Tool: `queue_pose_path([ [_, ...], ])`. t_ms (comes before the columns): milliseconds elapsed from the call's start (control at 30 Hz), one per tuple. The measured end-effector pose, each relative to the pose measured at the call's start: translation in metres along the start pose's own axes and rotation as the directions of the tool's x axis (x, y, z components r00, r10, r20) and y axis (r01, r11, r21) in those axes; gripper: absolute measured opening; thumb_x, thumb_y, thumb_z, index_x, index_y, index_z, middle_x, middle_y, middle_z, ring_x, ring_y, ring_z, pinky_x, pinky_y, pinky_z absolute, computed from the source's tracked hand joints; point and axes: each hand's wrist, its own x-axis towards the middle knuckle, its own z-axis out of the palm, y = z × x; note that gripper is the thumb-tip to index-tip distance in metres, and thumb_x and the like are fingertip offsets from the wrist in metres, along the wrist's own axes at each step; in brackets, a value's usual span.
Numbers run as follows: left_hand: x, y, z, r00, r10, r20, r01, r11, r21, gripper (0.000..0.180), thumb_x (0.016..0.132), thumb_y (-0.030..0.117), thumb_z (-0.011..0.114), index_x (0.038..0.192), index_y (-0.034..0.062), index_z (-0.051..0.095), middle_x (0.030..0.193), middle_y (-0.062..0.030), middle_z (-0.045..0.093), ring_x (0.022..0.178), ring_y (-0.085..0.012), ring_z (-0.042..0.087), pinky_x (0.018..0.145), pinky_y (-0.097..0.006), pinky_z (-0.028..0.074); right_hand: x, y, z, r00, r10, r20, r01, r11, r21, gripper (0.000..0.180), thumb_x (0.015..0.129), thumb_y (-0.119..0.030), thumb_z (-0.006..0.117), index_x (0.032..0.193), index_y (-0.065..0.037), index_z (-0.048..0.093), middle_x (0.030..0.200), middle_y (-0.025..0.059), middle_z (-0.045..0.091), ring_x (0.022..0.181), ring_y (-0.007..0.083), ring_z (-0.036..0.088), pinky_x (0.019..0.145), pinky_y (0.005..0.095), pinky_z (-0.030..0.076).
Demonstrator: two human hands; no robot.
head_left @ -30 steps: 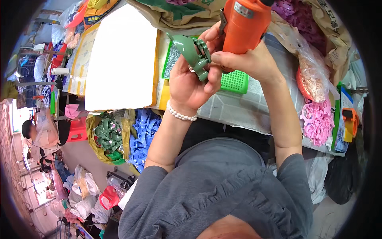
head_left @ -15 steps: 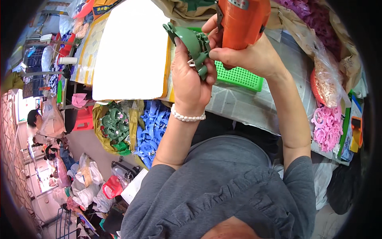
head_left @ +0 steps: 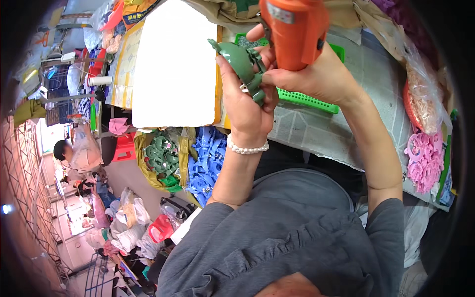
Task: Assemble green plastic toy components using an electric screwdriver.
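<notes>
My left hand [head_left: 243, 110] holds a dark green, dome-shaped plastic part [head_left: 234, 57] with small lugs along its edge, thumb on the near side. In my right hand [head_left: 324, 74] is an orange electric screwdriver [head_left: 293, 37], its body upright in the picture. The right thumb and fingertips come up against the green part's right side. The tool's working tip is hidden behind my right hand. Below both hands, a bright green perforated basket [head_left: 316, 103] stands on the table, with small grey pieces visible at its far left corner.
A white-topped box [head_left: 175, 69] stands left of my hands. Bags of green parts [head_left: 161, 154] and blue parts [head_left: 204, 161] sit below it. Pink parts [head_left: 424, 161] and a red basket of pale pieces [head_left: 418, 106] lie right. A person [head_left: 81, 151] is far left.
The view has shifted, carrying the scene rightward. The screwdriver has come slightly closer to the green part, which is turned a little. Both hands keep their hold.
</notes>
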Motion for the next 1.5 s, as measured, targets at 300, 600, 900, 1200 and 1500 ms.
queue_pose_path([
  [300,0.002,-0.003,-0.017,0.996,-0.042,0.082,0.049,0.994,-0.095,0.037,0.095,0.037,0.031,0.088,0.0076,0.053,0.049,-0.0006,0.041,0.033,-0.0099,0.032,0.03,-0.021,0.024,0.0,-0.001,-0.001,0.997,-0.025,0.076,0.028,0.999,-0.04,0.048,0.069,0.003,0.067,0.114,-0.003,0.052,0.083,-0.0001,0.056,0.077,0.0071,0.055,0.071,0.0225,0.048],
  [600,0.007,-0.001,-0.012,0.992,0.011,0.124,0.002,0.994,-0.105,0.038,0.096,0.034,0.031,0.091,0.0039,0.053,0.051,-0.0007,0.042,0.033,-0.0099,0.031,0.03,-0.021,0.024,0.0,-0.003,-0.003,1.0,-0.029,0.0,0.028,0.996,-0.082,0.046,0.068,0.001,0.07,0.11,-0.001,0.053,0.083,0.001,0.058,0.078,0.0086,0.057,0.071,0.0239,0.049],
  [900,0.005,0.003,-0.001,0.997,0.038,0.06,-0.033,0.997,-0.076,0.039,0.096,0.035,0.029,0.099,0.0029,0.052,0.061,-0.005,0.052,0.033,-0.0096,0.032,0.029,-0.02,0.025,0.0,-0.002,-0.004,1.0,-0.012,0.013,0.013,0.993,-0.12,0.037,0.067,0.0,0.071,0.101,-0.003,0.056,0.08,0.0009,0.058,0.074,0.0082,0.056,0.067,0.0232,0.048],
  [1200,0.013,-0.017,-0.035,0.963,0.085,0.255,0.003,0.945,-0.328,0.046,0.094,0.034,0.039,0.125,0.0022,0.049,0.098,-0.0046,0.06,0.088,-0.0068,0.054,0.086,-0.026,0.047,0.0,-0.002,0.006,0.995,0.081,0.049,-0.084,0.995,0.051,0.04,0.065,0.005,0.067,0.102,-0.004,0.056,0.079,-0.0016,0.055,0.076,0.007,0.054,0.068,0.0232,0.048],
  [1500,0.014,0.001,-0.02,0.989,0.039,0.144,-0.021,0.992,-0.127,0.034,0.095,0.03,0.036,0.093,0.0033,0.057,0.07,-0.0069,0.059,0.034,-0.0097,0.034,0.03,-0.02,0.025,-0.001,0.002,-0.002,0.999,-0.046,0.007,0.046,0.995,-0.085,0.04,0.068,0.001,0.07,0.105,-0.003,0.055,0.081,-0.0004,0.056,0.077,0.0073,0.055,0.07,0.0226,0.047],
])
